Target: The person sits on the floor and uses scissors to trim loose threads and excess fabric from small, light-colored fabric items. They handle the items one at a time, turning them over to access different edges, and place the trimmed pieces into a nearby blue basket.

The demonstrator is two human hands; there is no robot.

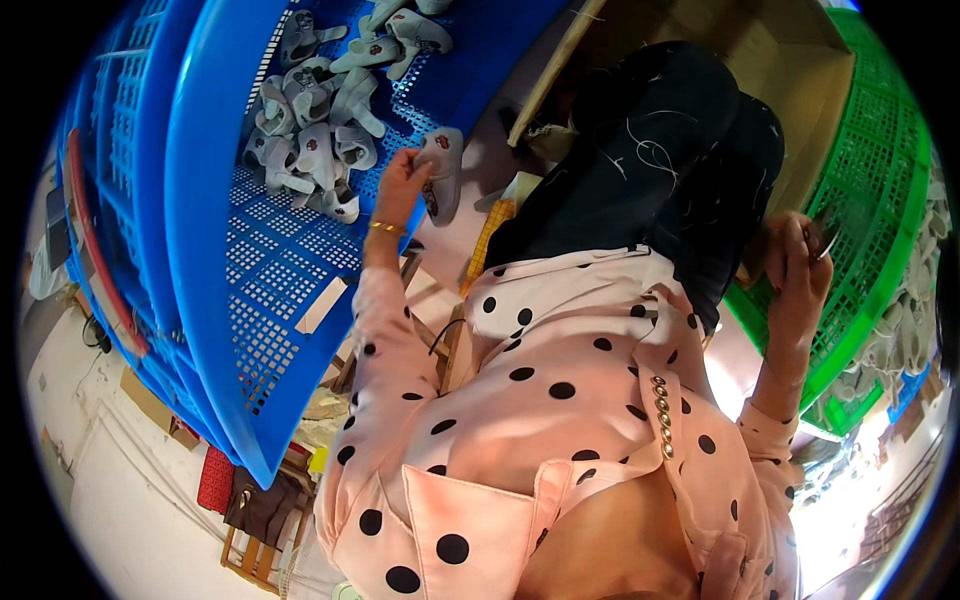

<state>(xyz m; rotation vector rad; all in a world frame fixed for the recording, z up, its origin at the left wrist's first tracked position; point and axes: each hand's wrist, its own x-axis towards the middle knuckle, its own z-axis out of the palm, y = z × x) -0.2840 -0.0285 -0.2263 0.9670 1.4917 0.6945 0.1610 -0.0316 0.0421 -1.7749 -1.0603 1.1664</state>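
Note:
A small grey slipper point(443, 170) with a red patch on it is pinched in my left hand point(400, 190), held up beside the edge of a blue plastic basket point(300, 260). Inside that basket, to the left of the hand, lies a heap of similar grey slippers point(312, 150). My right hand point(795, 255) is closed near a green plastic basket point(875, 200). A thin shiny metal tip point(828, 246) sticks out from its fingers; the rest of that tool is hidden, so its kind is unclear.
A cardboard box point(800, 110) stands ahead, beyond my knees in dark trousers point(650, 140) with loose white threads. More pale slippers point(905, 335) lie past the green basket. A yellow strip point(490, 240) runs beside my left thigh. A wooden stool point(255, 555) stands at the lower left.

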